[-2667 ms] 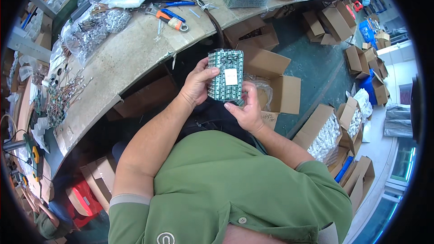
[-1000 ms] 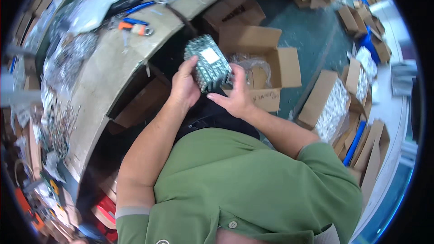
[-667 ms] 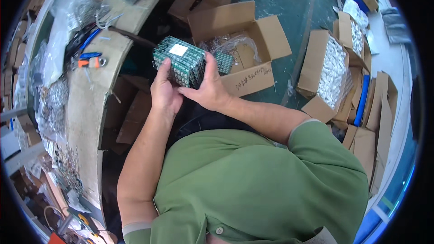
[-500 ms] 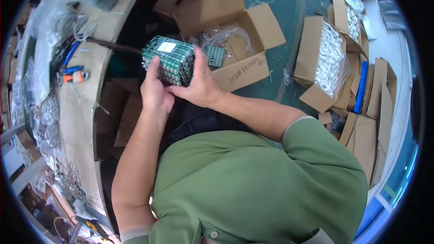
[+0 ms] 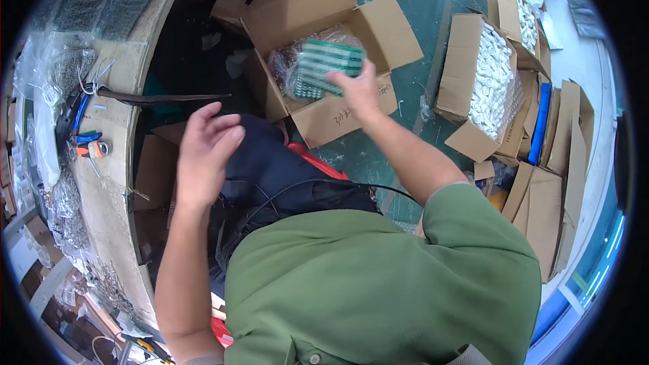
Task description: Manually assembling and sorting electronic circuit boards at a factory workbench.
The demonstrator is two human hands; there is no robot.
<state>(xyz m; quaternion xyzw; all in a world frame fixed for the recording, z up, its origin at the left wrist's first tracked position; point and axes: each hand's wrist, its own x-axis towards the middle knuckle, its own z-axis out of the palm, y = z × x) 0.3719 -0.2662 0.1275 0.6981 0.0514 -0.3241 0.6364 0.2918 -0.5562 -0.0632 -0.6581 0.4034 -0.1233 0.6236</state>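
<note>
Right arm extends toward 12 o'clock; right hand point(image 5: 356, 89) open, fingers apparently at the green pack point(image 5: 324, 67) in the box point(image 5: 338, 118). Left hand point(image 5: 203, 155) raised, open, empty.

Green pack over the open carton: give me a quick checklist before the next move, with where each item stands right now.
1. Green pack over the open carton: ok.
2. Right hand at the pack's edge; grip or release: cannot tell, blurred.
3. Left hand free, fingers open, holding nothing: ok.
4. Clear plastic liner open inside the carton: ok.
5. Pack lying flat: cannot tell.
</note>
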